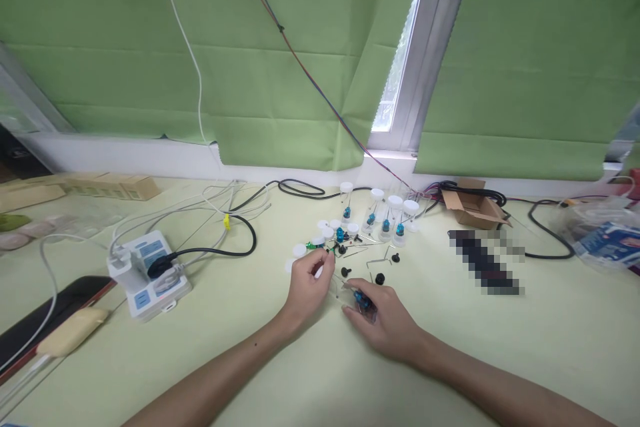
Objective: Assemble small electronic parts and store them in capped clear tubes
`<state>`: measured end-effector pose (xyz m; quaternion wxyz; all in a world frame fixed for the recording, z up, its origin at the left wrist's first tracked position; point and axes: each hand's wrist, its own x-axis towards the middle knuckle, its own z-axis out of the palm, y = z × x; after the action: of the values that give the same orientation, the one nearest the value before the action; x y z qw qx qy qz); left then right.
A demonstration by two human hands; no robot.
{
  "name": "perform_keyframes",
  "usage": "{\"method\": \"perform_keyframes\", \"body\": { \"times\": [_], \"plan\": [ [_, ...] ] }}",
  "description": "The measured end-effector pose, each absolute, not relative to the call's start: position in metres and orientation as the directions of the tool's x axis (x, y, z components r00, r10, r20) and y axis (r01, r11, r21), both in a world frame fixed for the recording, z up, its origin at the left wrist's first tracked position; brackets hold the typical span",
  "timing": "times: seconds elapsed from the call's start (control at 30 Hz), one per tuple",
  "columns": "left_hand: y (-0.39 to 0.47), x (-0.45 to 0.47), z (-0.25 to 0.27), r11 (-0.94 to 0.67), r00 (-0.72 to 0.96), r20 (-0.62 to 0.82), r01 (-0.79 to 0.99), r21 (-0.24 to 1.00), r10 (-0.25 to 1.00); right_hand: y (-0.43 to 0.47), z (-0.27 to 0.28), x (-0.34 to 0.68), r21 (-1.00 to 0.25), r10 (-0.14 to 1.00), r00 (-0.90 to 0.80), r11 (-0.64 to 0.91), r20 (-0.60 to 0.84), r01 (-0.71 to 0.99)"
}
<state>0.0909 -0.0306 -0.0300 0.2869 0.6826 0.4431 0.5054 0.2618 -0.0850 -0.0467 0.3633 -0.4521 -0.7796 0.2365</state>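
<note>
The right hand (pixel 385 323) rests on the bench (pixel 500 347), its fingers pinching a small clear vial with a blue part (pixel 363 300) that lies nearly flat, long axis pointing up-left toward the left hand (pixel 307 287). The left hand's fingers are pressed together on a tiny dark-green piece (pixel 331 253), just above and left of the vial. Upright capped vials (pixel 385 217), hex keys (pixel 375 260) and black screws (pixel 380 278) lie just beyond both hands.
</note>
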Motion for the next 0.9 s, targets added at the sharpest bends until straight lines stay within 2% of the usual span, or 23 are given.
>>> {"method": "perform_keyframes", "body": {
  "times": [0.27,0.9],
  "plan": [
    [-0.0390,0.0986,-0.0297,-0.343,0.183,0.303,0.258,0.903,0.935,-0.0839,-0.0466,0.2621,-0.714,0.892,-0.270,0.452,0.362,0.534],
    [-0.0420,0.0932,-0.0358,-0.356,0.227,0.299,0.282,0.891,0.927,-0.0833,-0.0511,0.2631,-0.719,0.897,-0.275,0.442,0.347,0.535]
  ]
}}
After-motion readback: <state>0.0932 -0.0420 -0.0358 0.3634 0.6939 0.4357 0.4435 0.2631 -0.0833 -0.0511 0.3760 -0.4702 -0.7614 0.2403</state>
